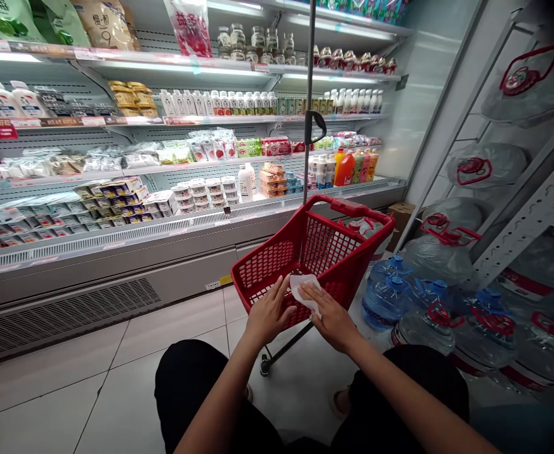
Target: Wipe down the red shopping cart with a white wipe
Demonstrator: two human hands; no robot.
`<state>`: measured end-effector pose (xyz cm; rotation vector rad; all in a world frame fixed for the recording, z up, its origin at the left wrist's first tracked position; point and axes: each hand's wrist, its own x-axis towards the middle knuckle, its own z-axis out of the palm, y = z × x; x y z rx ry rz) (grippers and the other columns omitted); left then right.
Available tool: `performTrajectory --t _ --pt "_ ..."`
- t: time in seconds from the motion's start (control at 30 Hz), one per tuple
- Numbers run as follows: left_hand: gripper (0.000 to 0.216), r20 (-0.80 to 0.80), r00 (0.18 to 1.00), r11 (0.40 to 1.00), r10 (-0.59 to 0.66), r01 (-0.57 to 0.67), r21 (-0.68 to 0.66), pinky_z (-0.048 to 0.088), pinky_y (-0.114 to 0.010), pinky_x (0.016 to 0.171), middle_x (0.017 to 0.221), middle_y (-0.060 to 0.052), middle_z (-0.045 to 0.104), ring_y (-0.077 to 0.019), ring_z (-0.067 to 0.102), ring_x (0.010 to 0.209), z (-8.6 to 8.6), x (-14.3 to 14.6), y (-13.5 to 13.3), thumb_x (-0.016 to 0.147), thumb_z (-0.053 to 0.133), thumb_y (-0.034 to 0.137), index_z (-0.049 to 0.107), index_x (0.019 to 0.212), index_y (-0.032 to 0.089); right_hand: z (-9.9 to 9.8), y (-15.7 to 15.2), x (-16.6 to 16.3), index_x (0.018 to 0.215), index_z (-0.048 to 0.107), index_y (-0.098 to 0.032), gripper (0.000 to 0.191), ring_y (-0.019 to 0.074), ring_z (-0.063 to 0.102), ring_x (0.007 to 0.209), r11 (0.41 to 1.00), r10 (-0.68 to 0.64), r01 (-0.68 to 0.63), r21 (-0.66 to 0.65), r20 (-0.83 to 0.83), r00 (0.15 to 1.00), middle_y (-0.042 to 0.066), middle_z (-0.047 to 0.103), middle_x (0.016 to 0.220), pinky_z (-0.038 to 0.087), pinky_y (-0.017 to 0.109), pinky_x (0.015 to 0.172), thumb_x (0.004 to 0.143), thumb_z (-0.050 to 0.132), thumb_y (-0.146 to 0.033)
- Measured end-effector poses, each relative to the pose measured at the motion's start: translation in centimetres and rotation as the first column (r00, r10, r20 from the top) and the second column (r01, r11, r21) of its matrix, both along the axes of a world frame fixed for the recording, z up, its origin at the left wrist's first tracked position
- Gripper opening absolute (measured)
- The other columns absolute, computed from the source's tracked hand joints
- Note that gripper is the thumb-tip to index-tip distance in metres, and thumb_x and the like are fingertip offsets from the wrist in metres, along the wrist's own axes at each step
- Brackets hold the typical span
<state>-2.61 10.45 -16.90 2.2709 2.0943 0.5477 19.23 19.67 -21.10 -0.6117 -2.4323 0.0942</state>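
Note:
A red plastic shopping cart basket (271, 252) with perforated walls stands tilted in front of me. My right hand (329, 316) presses a thin white wipe (300, 285) against the basket's near edge, fingers lying over the cloth. Beside it, my left hand (268, 314) rests at the same edge, its thumb and fingers apart and nothing in them. The cart's red handle (352, 208) rises on the far side. Below the basket, a dark metal leg ends in a small caster wheel (265, 364).
Behind the cart runs an open refrigerated display (196, 221) stocked with yogurt cups, bottles and bags. Large water jugs (390, 296) crowd the floor at right, beside a white metal rack (522, 217). A thin pole (311, 69) stands upright behind the basket. Pale tiles (40, 403) cover the floor.

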Motion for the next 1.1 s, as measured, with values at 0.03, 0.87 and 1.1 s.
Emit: performTrajectory --t 0.03,0.87,1.1 --pt "0.078 -0.001 1.0 1.0 0.008 -0.008 -0.007 0.05 -0.041 0.11 0.173 -0.007 0.023 -0.0252 0.04 0.152 0.1 0.1 0.0 0.107 0.045 0.052 0.0 0.168 0.033 -0.2 0.2 0.3 0.166 0.026 -0.028 0.075 0.0201 0.033 0.155 1.0 0.012 -0.012 0.004 0.016 1.0 0.001 0.04 0.166 0.033 0.047 0.128 0.094 0.042 -0.015" --pt "0.076 -0.088 0.996 0.99 -0.013 0.025 0.137 0.032 -0.048 0.126 0.171 -0.005 0.029 -0.0232 0.036 0.154 -1.3 -1.1 -1.3 0.108 0.045 0.043 -0.002 0.168 0.032 0.6 4.4 3.8 0.167 0.021 -0.03 0.071 0.0213 0.034 0.155 0.994 -0.09 0.087 0.059 0.05 0.995 0.001 0.038 0.167 0.034 0.049 0.127 0.1 0.04 -0.02" --pt "0.085 -0.058 0.998 0.99 0.02 -0.012 0.14 0.046 -0.046 0.115 0.169 -0.006 0.033 -0.0276 0.05 0.145 -1.3 -0.8 -1.2 0.103 0.053 0.046 0.0 0.168 0.033 1.8 8.5 3.2 0.168 0.021 -0.023 0.068 0.0225 0.027 0.157 0.97 -0.244 0.244 0.011 -0.002 0.97 0.004 0.033 0.169 0.03 0.048 0.129 0.101 0.037 -0.022"
